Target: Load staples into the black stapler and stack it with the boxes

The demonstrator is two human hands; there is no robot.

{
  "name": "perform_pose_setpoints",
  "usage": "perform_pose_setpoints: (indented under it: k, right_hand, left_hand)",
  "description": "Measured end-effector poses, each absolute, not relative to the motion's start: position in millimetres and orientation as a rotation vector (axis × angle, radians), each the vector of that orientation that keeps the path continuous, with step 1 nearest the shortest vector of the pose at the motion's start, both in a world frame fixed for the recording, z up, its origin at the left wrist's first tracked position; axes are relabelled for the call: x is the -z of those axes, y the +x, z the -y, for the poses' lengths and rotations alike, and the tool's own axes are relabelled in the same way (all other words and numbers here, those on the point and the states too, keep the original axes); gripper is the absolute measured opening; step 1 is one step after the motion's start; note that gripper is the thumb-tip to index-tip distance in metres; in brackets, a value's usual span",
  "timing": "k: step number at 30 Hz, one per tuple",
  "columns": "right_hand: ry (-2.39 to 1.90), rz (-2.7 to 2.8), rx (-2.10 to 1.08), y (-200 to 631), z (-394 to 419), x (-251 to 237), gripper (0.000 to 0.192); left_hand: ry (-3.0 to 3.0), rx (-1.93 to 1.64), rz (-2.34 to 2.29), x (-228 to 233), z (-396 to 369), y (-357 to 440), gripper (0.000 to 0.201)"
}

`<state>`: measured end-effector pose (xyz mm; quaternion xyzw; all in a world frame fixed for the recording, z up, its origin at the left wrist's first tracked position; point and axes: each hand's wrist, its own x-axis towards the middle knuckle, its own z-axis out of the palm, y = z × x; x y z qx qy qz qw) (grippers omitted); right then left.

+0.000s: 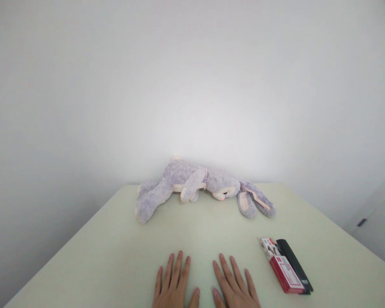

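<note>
My left hand lies flat on the pale green table, palm down with fingers spread, holding nothing. Beside it, across a small gap, my right hand rests the same way, its fingers apart. To the right of my right hand, and not touched by it, is a red and white box. A smaller white box with a dark picture printed on it sits at its far end. Along their right side lies a long black object that looks like a stapler.
A lavender plush rabbit lies on its side along the table's far edge, ears to the right. A plain white wall rises behind it. Beyond the table's right edge is a pale panel with a small dark handle.
</note>
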<state>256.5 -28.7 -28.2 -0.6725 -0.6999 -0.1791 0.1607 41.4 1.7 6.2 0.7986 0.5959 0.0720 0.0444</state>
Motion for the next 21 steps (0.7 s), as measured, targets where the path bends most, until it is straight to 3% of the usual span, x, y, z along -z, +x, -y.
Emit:
perform_pose_setpoints:
  k: [13, 19, 21]
  right_hand:
    - [-1.877, 1.968, 0.483, 262.0, 28.3, 32.7, 0.054]
    - [-1.704, 2.116, 0.297, 277.6, 29.4, 16.3, 0.054]
    - [-1.626, 2.106, 0.149, 296.1, 35.6, -6.5, 0.048]
  left_hand:
    - [2.457, -0.23, -1.818, -4.3, -1.9, 39.3, 0.069]
    - [2.189, -0.524, -1.593, -16.0, -0.4, 48.1, 0.049]
    - [2.033, -0.622, -1.483, -21.6, 1.4, 70.9, 0.054]
